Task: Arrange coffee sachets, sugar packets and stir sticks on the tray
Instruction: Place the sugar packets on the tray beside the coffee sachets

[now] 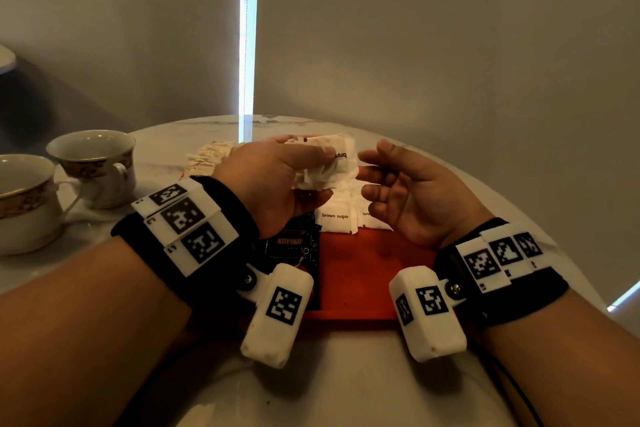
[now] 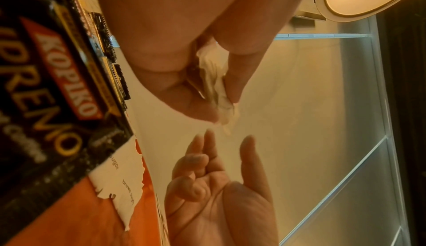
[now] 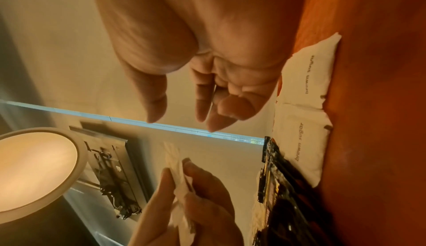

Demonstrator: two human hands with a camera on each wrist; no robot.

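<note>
Left hand (image 1: 277, 180) pinches a bunch of brown sugar packets (image 1: 329, 163) between thumb and fingers (image 2: 232, 78), held above the red tray (image 1: 363, 274). Right hand (image 1: 408, 191) empty, fingers loosely spread, just beside the bunch. More packets lie on the tray beside a Kopiko coffee sachet (image 1: 294, 246).

A black coffee sachet (image 2: 46, 93) lying below the left hand (image 1: 277, 180) is showing "KOPIKO" on a red banner and gold lettering ending "REMO". White sugar packets (image 1: 335, 217) lying on the tray between the hands are reading "brown sugar". The packet (image 1: 341, 154) pinched by the left hand is showing an inverted, partial "bro". Wristband markers are carrying coded squares only.
</note>
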